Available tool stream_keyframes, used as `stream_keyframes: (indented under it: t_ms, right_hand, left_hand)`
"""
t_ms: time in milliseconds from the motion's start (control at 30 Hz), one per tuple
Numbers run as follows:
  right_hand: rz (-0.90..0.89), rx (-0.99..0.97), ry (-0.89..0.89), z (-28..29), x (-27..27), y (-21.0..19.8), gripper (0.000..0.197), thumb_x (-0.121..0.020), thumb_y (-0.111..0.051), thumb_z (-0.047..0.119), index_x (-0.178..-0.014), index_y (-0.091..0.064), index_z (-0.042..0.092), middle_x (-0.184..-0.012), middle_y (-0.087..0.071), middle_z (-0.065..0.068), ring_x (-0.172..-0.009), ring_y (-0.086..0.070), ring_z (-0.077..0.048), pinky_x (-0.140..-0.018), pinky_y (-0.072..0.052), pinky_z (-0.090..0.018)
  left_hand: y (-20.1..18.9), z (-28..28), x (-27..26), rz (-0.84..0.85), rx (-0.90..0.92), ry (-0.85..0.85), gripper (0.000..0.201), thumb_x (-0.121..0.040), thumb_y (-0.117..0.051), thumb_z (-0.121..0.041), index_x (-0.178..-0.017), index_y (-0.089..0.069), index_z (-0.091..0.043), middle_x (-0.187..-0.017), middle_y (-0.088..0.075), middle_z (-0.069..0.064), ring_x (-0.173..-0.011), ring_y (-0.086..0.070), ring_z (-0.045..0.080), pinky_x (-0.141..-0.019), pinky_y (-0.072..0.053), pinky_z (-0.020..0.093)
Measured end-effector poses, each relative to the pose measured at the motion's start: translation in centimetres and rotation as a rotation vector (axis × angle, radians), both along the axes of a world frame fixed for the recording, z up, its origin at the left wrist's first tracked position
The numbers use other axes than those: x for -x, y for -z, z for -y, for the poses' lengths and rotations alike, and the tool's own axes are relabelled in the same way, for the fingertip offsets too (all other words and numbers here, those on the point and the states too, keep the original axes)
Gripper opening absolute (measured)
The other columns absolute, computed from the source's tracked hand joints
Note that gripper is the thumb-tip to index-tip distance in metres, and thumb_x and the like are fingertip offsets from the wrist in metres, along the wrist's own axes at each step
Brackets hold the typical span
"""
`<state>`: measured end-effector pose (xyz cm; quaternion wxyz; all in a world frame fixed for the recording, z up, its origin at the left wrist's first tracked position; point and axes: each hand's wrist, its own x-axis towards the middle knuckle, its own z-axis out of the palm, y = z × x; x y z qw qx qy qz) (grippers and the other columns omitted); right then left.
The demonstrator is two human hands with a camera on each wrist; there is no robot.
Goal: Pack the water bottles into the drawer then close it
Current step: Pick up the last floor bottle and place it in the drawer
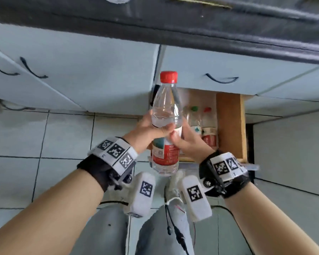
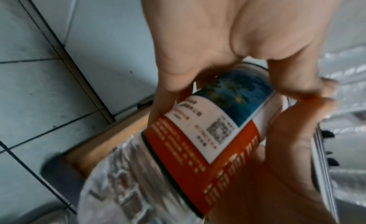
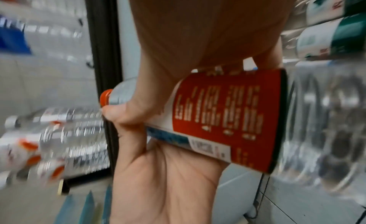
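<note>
A clear water bottle (image 1: 165,107) with a red cap and a red label stands nearly upright in front of me, over the open drawer (image 1: 229,126). My left hand (image 1: 160,127) grips it at the waist from the left. My right hand (image 1: 175,138) grips the label from the right, just below. The label (image 2: 208,133) fills the left wrist view between the curled fingers, and the same bottle (image 3: 227,118) crosses the right wrist view. Two bottles lie in the drawer, one green-capped (image 1: 195,122) and one red-capped (image 1: 208,129). The held bottle hides the drawer's left part.
Pale blue cabinet fronts (image 1: 81,74) with black handles run under a dark countertop (image 1: 173,21). The drawer's wooden side wall stands at its right. Grey floor tiles (image 1: 53,135) lie left of it. My knees and shoes (image 1: 142,194) are below. Several blurred stacked bottles (image 3: 49,133) show at left.
</note>
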<state>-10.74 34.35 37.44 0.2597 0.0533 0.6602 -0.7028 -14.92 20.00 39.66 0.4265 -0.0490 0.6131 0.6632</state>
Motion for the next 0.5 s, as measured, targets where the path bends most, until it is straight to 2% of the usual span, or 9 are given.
stream_keyframes:
  t_ms: [67, 133, 167, 233, 267, 300, 367, 467, 500]
  right_hand:
    - [0.017, -0.01, 0.05, -3.5, -0.7, 1.1, 0.07, -0.069, -0.07, 0.051, -0.125, -0.034, 0.029, -0.121, -0.056, 0.001, -0.108, -0.06, -0.001, -0.091, -0.051, -0.021]
    - [0.058, -0.036, 0.084, -7.4, -0.8, 2.5, 0.051, -0.073, -0.068, 0.03, -0.117, -0.04, 0.03, -0.112, -0.06, 0.005, -0.098, -0.063, 0.001, -0.086, -0.053, -0.019]
    - [0.097, -0.031, 0.096, -9.3, -0.8, 3.0, 0.045, -0.075, -0.065, 0.022, -0.113, -0.043, 0.03, -0.107, -0.062, 0.006, -0.092, -0.065, 0.002, -0.082, -0.054, -0.018]
    - [0.17, -0.043, 0.113, -12.8, -0.6, 4.2, 0.038, -0.082, -0.063, 0.012, -0.111, -0.045, 0.028, -0.1, -0.064, 0.005, -0.085, -0.066, -0.001, -0.079, -0.055, -0.02]
    - [0.205, -0.075, 0.107, -14.5, -0.5, 4.9, 0.034, -0.085, -0.062, 0.011, -0.111, -0.047, 0.027, -0.097, -0.064, 0.004, -0.082, -0.065, -0.003, -0.076, -0.055, -0.019]
    - [0.244, -0.124, 0.093, -15.9, -0.3, 5.5, 0.03, -0.086, -0.061, 0.012, -0.11, -0.048, 0.025, -0.093, -0.063, 0.004, -0.078, -0.064, -0.004, -0.072, -0.054, -0.017]
    - [0.317, -0.284, 0.083, -18.2, -0.1, 7.3, 0.028, -0.085, -0.064, 0.023, -0.109, -0.05, 0.023, -0.087, -0.063, 0.005, -0.071, -0.062, -0.003, -0.063, -0.053, -0.014]
    - [0.385, -0.497, 0.126, -20.1, 0.2, 11.3, 0.062, -0.076, -0.069, 0.044, -0.125, -0.044, 0.016, -0.1, -0.066, -0.002, -0.084, -0.066, -0.015, -0.072, -0.055, -0.028]
    - [0.42, -0.51, 0.161, -20.3, 0.3, 12.4, 0.063, -0.075, -0.069, 0.046, -0.124, -0.043, 0.015, -0.101, -0.066, -0.004, -0.085, -0.066, -0.018, -0.074, -0.056, -0.031]
  left_hand:
    - [0.9, -4.1, -0.6, 0.064, 0.0, 0.013, 0.074, -0.063, -0.063, -0.038, -0.131, -0.042, -0.019, -0.109, -0.063, -0.001, -0.111, -0.058, 0.026, -0.092, -0.049, 0.04]
    - [2.3, -8.1, -0.7, 0.075, 0.017, 0.028, 0.064, -0.062, -0.061, -0.044, -0.123, -0.049, -0.026, -0.111, -0.063, -0.003, -0.112, -0.058, 0.024, -0.095, -0.047, 0.041]
    - [3.1, -9.9, -0.6, 0.061, 0.058, 0.055, 0.063, -0.059, -0.064, -0.054, -0.116, -0.053, -0.03, -0.115, -0.063, -0.001, -0.112, -0.059, 0.022, -0.097, -0.047, 0.043]
    - [5.8, -12.9, 0.0, 0.046, 0.189, 0.137, 0.088, -0.05, -0.063, -0.076, -0.123, -0.053, -0.028, -0.133, -0.055, 0.004, -0.122, -0.053, 0.024, -0.104, -0.042, 0.045]
    - [6.9, -14.2, 0.4, 0.042, 0.27, 0.19, 0.095, -0.055, -0.057, -0.08, -0.13, -0.049, -0.022, -0.139, -0.048, 0.005, -0.128, -0.047, 0.024, -0.108, -0.037, 0.043]
    - [8.2, -15.2, 0.8, 0.024, 0.345, 0.237, 0.093, -0.063, -0.049, -0.079, -0.134, -0.045, -0.018, -0.143, -0.043, 0.005, -0.133, -0.041, 0.023, -0.112, -0.032, 0.04]
    - [10.9, -16.5, 1.5, 0.017, 0.438, 0.318, 0.085, -0.074, -0.039, -0.076, -0.138, -0.042, -0.02, -0.15, -0.036, 0.001, -0.139, -0.033, 0.022, -0.117, -0.023, 0.042]
    - [14.7, -17.6, 2.1, 0.032, 0.56, 0.48, 0.061, -0.089, -0.04, -0.054, -0.142, -0.039, -0.023, -0.156, -0.027, -0.001, -0.143, -0.026, 0.02, -0.12, -0.013, 0.039]
    - [16.4, -17.9, 2.4, 0.023, 0.629, 0.551, 0.058, -0.093, -0.038, -0.049, -0.144, -0.036, -0.023, -0.158, -0.022, -0.001, -0.145, -0.021, 0.02, -0.12, -0.009, 0.036]
